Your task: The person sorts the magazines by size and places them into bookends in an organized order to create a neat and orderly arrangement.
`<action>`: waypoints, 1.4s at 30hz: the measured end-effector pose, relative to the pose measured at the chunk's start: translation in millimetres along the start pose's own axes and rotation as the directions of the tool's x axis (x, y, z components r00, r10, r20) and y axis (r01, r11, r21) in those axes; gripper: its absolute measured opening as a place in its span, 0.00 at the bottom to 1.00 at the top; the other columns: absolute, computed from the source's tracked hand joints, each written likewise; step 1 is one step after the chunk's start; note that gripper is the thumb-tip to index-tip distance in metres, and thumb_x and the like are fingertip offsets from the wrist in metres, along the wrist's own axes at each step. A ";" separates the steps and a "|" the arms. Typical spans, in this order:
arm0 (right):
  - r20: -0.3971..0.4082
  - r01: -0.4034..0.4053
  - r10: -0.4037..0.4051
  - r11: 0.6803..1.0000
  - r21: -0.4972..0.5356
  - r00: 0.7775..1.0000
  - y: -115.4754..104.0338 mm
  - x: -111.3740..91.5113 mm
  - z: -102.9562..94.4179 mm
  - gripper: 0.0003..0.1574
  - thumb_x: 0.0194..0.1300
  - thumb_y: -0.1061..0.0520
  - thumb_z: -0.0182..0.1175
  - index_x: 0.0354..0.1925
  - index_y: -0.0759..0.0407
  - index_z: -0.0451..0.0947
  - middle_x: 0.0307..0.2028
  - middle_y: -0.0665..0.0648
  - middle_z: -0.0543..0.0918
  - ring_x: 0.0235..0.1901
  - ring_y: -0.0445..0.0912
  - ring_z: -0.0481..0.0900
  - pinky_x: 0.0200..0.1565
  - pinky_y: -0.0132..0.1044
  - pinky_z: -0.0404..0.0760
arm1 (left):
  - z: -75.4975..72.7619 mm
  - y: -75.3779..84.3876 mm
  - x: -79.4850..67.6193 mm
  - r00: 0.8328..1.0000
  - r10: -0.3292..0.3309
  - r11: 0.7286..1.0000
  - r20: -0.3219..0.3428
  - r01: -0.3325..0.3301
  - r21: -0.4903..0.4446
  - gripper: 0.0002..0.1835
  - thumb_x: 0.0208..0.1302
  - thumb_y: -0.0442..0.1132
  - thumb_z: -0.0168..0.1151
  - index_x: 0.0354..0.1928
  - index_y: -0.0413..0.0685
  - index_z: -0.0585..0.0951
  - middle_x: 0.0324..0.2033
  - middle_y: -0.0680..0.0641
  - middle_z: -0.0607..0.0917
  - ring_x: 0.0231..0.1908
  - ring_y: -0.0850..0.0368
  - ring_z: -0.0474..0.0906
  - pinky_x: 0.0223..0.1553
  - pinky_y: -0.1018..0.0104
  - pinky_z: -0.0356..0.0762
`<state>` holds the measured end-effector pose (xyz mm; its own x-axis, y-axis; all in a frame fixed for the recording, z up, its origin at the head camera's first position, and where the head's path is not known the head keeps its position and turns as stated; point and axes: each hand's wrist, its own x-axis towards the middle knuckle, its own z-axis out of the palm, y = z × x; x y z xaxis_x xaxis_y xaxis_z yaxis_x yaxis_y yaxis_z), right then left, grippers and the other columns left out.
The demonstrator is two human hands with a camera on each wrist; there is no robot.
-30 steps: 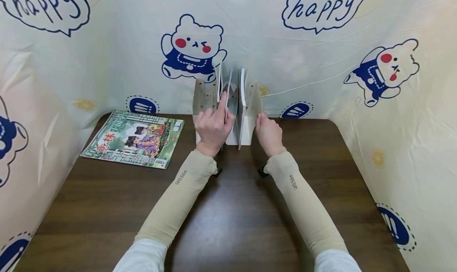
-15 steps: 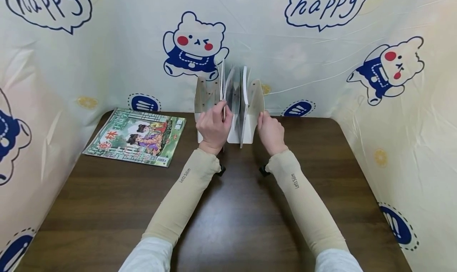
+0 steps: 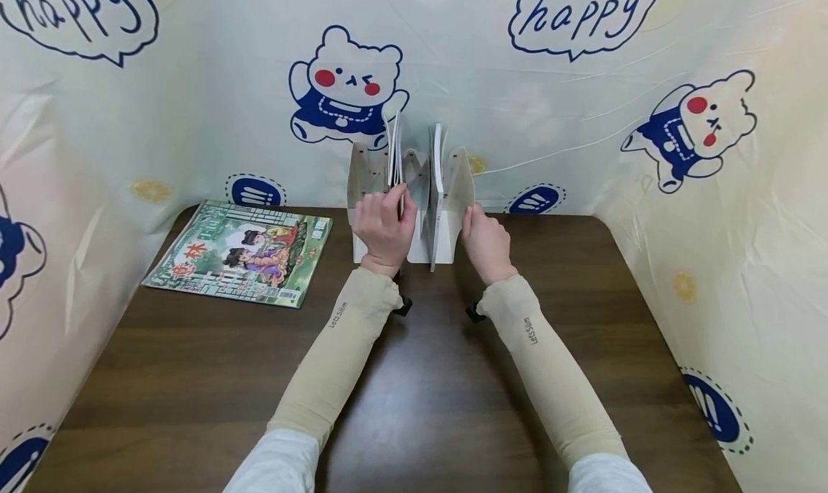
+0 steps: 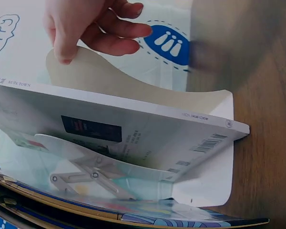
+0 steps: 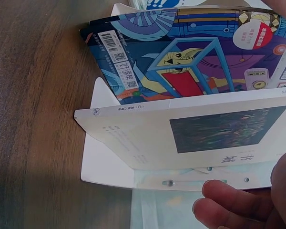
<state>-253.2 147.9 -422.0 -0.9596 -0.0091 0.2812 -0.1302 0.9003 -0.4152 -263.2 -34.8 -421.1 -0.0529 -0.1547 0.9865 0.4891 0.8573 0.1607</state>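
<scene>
A beige book rack [image 3: 461, 184] stands at the back of the table with upright books in it. My left hand [image 3: 384, 227] pinches the near edge of thin magazines [image 3: 396, 148] between thumb and curled fingers in the rack's left part. The right wrist view shows a colourful blue and purple magazine cover [image 5: 181, 62] there. To the right, a thicker white book [image 3: 438, 169] stands in another slot. My right hand [image 3: 486, 243] grips the rack's right end panel [image 4: 133, 86], its thumb on the panel's edge in the left wrist view.
A green illustrated magazine [image 3: 249, 252] lies flat on the brown table [image 3: 427, 378], left of the rack. A patterned cloth [image 3: 517, 105] hangs close behind the rack and along both sides.
My left index finger, pointing up a second ago, has curled down onto the magazines. A leaf standing apart to their right has closed against them. The right hand keeps its grip.
</scene>
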 end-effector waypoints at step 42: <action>-0.016 0.018 -0.018 1.000 -0.001 1.000 -2.9 -1.1 0.9 0.22 0.85 0.50 0.42 0.46 0.68 0.74 0.27 0.69 0.83 0.24 0.63 0.83 0.27 0.59 0.81 | -50.1 -7.1 8.6 0.941 0.040 0.990 0.337 0.009 -0.143 0.23 0.66 0.33 0.66 0.62 0.43 0.77 0.24 0.48 0.84 0.11 0.53 0.67 0.11 0.61 0.60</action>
<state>-252.0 144.9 -421.9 -0.9530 -0.0181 0.3024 -0.1469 0.9005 -0.4092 -223.5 -66.8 -415.3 -0.3234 0.0544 0.9447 0.6084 0.7766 0.1636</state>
